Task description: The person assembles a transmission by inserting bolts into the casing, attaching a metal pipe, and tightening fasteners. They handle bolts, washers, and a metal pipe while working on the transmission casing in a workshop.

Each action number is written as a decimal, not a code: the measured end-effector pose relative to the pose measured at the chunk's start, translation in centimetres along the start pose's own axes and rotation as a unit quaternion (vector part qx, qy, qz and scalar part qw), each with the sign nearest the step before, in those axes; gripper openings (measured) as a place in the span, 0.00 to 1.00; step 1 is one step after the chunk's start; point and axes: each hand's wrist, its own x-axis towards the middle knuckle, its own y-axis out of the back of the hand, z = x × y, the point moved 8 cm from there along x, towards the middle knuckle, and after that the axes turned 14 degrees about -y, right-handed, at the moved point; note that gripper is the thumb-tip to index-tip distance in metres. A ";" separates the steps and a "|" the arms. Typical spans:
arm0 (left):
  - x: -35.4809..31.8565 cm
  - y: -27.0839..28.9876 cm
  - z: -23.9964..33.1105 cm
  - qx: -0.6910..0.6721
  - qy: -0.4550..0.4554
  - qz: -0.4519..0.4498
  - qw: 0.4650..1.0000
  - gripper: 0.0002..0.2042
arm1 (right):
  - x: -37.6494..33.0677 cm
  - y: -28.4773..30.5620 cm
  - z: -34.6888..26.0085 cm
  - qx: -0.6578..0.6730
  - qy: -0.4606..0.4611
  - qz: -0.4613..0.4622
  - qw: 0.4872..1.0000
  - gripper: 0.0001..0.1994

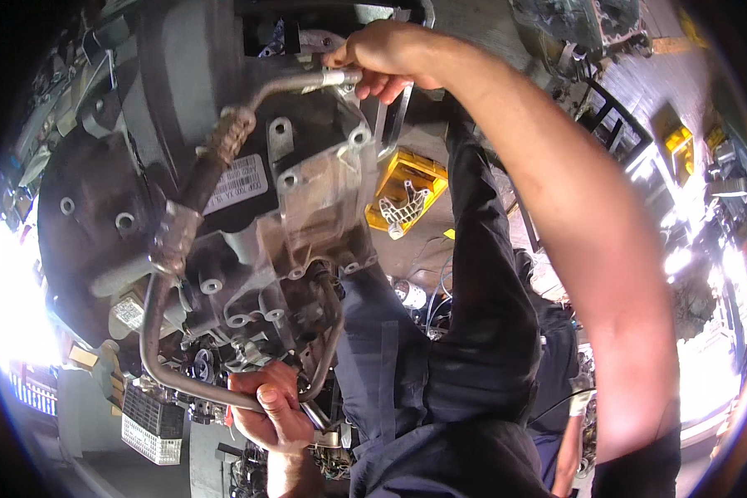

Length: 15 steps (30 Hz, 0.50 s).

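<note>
A grey cast-metal engine block (315,199) fills the left and middle of the view. Across its face runs a long bent metal pipe (151,324) with a rusty braided hose section (224,137) in its upper part. My right hand (382,58) is at the top, fingers closed round the pipe's upper end. At the bottom, my left hand (270,407) grips the pipe's lower end, close to a second curved tube (332,332). My right forearm crosses the right side of the view.
A yellow plastic part (407,191) lies on the floor beyond the block. A white ribbed crate (149,427) stands at lower left. My dark blue work clothes (440,365) fill the lower middle. Metal frames and cluttered parts (614,116) sit at upper right.
</note>
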 end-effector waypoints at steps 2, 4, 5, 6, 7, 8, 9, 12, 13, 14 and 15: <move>0.2 -0.2 0.1 -0.007 -0.004 -0.005 1.000 0.20 | 0.3 0.4 1.2 0.034 0.000 0.019 0.999 0.22; 0.4 -0.3 0.3 -0.019 -0.022 -0.011 1.000 0.21 | 0.2 0.7 2.4 0.082 0.008 0.011 0.997 0.20; 0.4 -0.3 0.3 -0.022 -0.025 -0.015 0.999 0.21 | -0.3 1.2 3.7 0.129 0.017 0.038 0.991 0.19; 0.4 -0.3 0.3 -0.040 -0.033 -0.021 0.998 0.21 | -1.5 2.4 5.1 0.116 0.024 0.087 0.989 0.14; 0.3 -0.1 0.1 -0.029 -0.024 -0.037 0.999 0.20 | -3.3 2.8 7.0 0.125 0.061 0.165 0.977 0.21; 0.0 0.1 0.4 -0.039 -0.071 -0.029 0.996 0.18 | -5.4 3.3 9.3 0.168 0.088 0.220 0.957 0.21; -0.4 0.7 -0.3 -0.021 -0.034 -0.055 0.998 0.21 | -8.1 3.0 12.1 0.184 0.119 0.264 0.939 0.20; -1.8 4.0 0.3 0.019 -0.125 -0.096 0.987 0.35 | -14.4 -1.0 22.5 0.315 0.097 0.322 0.888 0.15; -2.7 5.7 1.2 0.026 -0.188 -0.092 0.978 0.38 | -16.2 -2.8 26.0 0.288 0.031 0.347 0.892 0.12; -3.1 7.9 1.1 0.044 -0.196 -0.089 0.976 0.38 | -17.2 -5.5 28.9 0.273 -0.003 0.388 0.880 0.11; -3.7 9.5 1.7 0.046 -0.251 -0.108 0.961 0.39 | -18.2 -8.2 31.6 0.295 -0.025 0.413 0.861 0.12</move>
